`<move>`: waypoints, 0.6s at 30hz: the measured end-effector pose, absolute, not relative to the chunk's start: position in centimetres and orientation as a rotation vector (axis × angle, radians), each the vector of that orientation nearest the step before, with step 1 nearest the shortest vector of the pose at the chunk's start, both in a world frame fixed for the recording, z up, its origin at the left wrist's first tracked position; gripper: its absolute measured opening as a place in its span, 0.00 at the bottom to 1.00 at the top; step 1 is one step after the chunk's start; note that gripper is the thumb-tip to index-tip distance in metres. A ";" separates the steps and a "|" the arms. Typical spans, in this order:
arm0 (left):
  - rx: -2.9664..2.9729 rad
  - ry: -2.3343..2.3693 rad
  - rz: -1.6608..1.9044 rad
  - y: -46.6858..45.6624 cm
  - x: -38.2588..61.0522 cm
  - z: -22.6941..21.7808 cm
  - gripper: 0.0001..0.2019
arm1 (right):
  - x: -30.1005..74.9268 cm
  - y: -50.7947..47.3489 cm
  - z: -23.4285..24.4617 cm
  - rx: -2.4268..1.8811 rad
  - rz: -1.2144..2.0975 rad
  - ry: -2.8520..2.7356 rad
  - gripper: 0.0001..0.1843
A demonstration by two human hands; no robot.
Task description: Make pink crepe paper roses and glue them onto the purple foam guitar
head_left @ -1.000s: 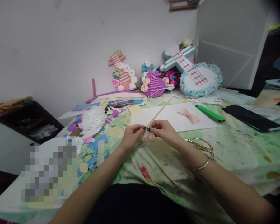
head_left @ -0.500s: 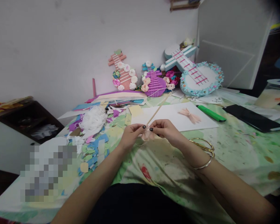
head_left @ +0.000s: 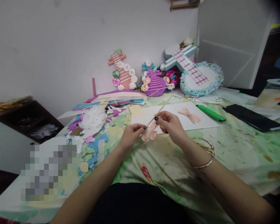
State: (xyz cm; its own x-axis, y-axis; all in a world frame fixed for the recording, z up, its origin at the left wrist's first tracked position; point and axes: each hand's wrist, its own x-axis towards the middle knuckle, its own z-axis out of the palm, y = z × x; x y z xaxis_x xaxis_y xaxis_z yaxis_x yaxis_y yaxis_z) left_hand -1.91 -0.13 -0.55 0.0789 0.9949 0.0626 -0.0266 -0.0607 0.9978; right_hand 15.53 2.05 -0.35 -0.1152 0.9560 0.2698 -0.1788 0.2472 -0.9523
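We saw left hand pinching flower, right hand pinching stick; scissors beside right wrist, scraps left (bare cloth nearer us).

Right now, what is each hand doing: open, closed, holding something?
Left hand: closed, pinching the pale pink paper flower at its base.
Right hand: closed, pinching the thin wooden stick above the flower.

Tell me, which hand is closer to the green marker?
Right. The right hand, pinching the stick, sits left of the green marker; the left hand, pinching the pink paper, is farther left.
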 end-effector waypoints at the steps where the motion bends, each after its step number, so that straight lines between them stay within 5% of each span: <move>1: 1.273 1.110 1.197 -0.2 -1.9 -0.5 0.15 | 15.6 2.1 -0.3 -0.815 1.171 -1.279 0.18; 18: 1.284 1.062 1.123 0.1 -2.0 -0.8 0.12 | 15.8 2.3 -0.4 -0.891 1.036 -1.311 0.16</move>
